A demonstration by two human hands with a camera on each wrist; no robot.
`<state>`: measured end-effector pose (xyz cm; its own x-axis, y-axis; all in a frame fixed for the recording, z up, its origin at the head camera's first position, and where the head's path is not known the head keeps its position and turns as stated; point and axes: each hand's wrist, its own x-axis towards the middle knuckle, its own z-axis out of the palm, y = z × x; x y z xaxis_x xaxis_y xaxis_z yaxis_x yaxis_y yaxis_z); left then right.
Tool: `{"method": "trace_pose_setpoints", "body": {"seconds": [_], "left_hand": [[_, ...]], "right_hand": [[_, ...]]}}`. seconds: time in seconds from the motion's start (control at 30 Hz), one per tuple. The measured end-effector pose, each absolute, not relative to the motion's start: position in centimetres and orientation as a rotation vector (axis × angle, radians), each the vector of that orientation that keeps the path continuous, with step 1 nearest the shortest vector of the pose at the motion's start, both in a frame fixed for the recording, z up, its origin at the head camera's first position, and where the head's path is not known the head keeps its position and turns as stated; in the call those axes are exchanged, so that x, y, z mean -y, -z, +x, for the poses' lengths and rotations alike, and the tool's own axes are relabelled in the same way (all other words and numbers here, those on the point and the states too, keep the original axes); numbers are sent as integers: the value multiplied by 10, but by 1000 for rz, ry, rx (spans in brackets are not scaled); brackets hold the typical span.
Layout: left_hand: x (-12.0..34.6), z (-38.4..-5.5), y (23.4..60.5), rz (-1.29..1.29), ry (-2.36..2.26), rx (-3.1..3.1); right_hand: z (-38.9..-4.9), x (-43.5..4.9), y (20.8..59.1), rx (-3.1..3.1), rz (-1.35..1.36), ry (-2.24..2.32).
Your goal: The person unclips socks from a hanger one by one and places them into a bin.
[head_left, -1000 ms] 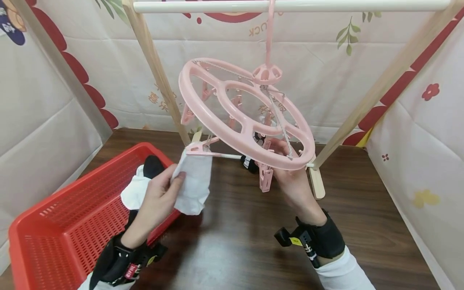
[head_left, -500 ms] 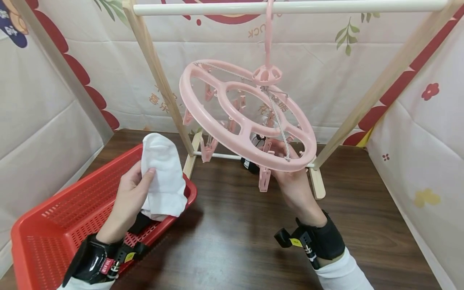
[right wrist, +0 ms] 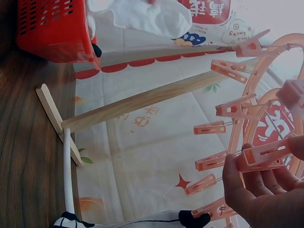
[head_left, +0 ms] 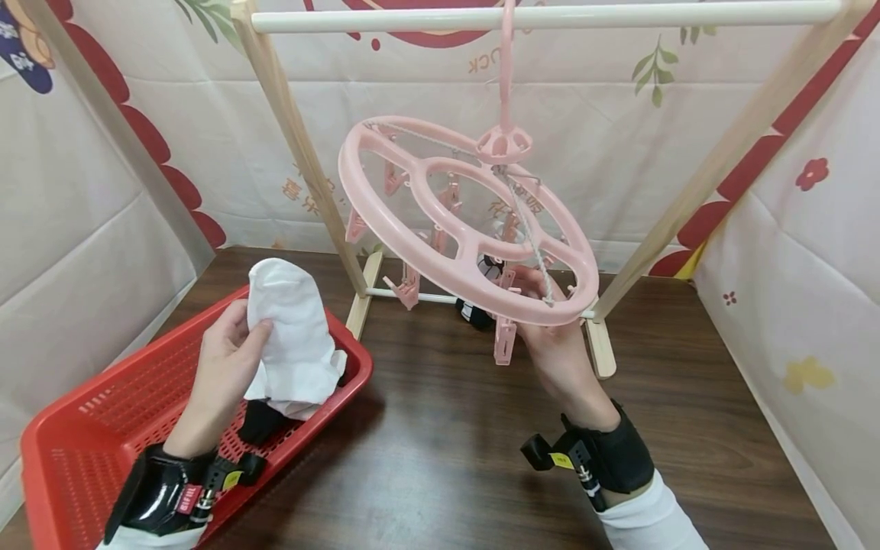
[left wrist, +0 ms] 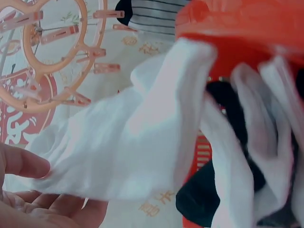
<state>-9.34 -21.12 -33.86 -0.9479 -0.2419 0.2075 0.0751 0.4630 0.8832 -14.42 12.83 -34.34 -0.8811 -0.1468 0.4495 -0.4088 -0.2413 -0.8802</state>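
Note:
My left hand (head_left: 223, 367) pinches a white sock (head_left: 289, 328) near its upper end, over the red basket (head_left: 103, 386). In the left wrist view the sock (left wrist: 137, 133) stretches from the thumb and fingers toward the basket. My right hand (head_left: 550, 336) is under the right side of a round pink clip hanger (head_left: 474, 286), which hangs tilted. Seen from the right wrist, its thumb and fingers pinch a pink clothespin (right wrist: 261, 154) of that hanger. Close by, a striped sock with black ends (right wrist: 142, 219) hangs from another clip.
More black and white socks (left wrist: 232, 166) lie in the basket. A wooden stand (head_left: 302, 145) with a white top bar (head_left: 385, 21) carries the hanger. Several unused clips (right wrist: 211, 128) dangle around the ring. Printed fabric walls (head_left: 777, 252) enclose the dark wooden table (head_left: 440, 458).
My left hand has drawn the white sock away from the hanger's front left clip, left over the basket. That clip now swings free. The right hand has stayed in place.

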Motion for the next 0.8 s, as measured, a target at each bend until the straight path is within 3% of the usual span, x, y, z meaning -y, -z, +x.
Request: {"method": "trace_pose_setpoints", "body": {"seconds": [0.3, 0.8], "left_hand": [[219, -92, 338, 236, 1449, 2412], [193, -97, 336, -83, 1339, 2403]], "right_hand": [[-144, -130, 344, 1818, 700, -2251], [-144, -129, 343, 1853, 652, -2220]]}}
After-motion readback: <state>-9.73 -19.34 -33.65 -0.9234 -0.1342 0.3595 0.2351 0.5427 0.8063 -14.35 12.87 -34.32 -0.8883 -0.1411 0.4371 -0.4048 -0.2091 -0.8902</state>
